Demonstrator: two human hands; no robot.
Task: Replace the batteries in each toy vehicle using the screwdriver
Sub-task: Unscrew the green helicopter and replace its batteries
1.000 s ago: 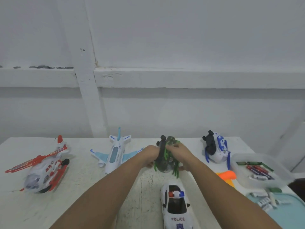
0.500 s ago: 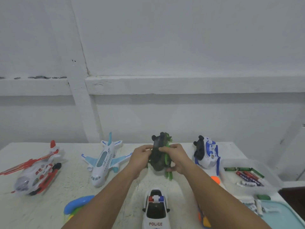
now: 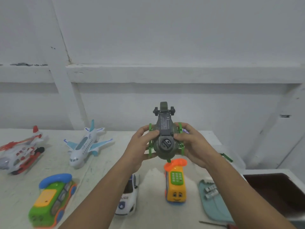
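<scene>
While both hands hold it clear of the tabletop (image 3: 54, 164), the grey-green toy helicopter (image 3: 165, 146) shows its underside to the camera, with its tail pointing up toward the wall. The left hand (image 3: 140, 146) curls round the left side of the toy's body, its thumb resting on the edge of the dark battery cover (image 3: 164, 128). The right hand (image 3: 193, 144) grips the opposite side in the same way, thumb on the cover's other edge. The cover sits in place on the belly.

Just below the held toy, an orange and yellow phone bus (image 3: 175, 185) stands on the tabletop. A white police car (image 3: 127, 197) lies to its left, partly hidden by the left forearm. Farther left is a green phone bus with a blue handset (image 3: 49, 200). Behind it sit a white and blue airplane (image 3: 85, 144) and a red and white helicopter (image 3: 21, 152).

To the right, a teal tray (image 3: 216, 210) carries a few batteries (image 3: 210, 192). The screwdriver (image 3: 214, 224) lies near the tabletop's front edge by the tray, apart from both hands.
</scene>
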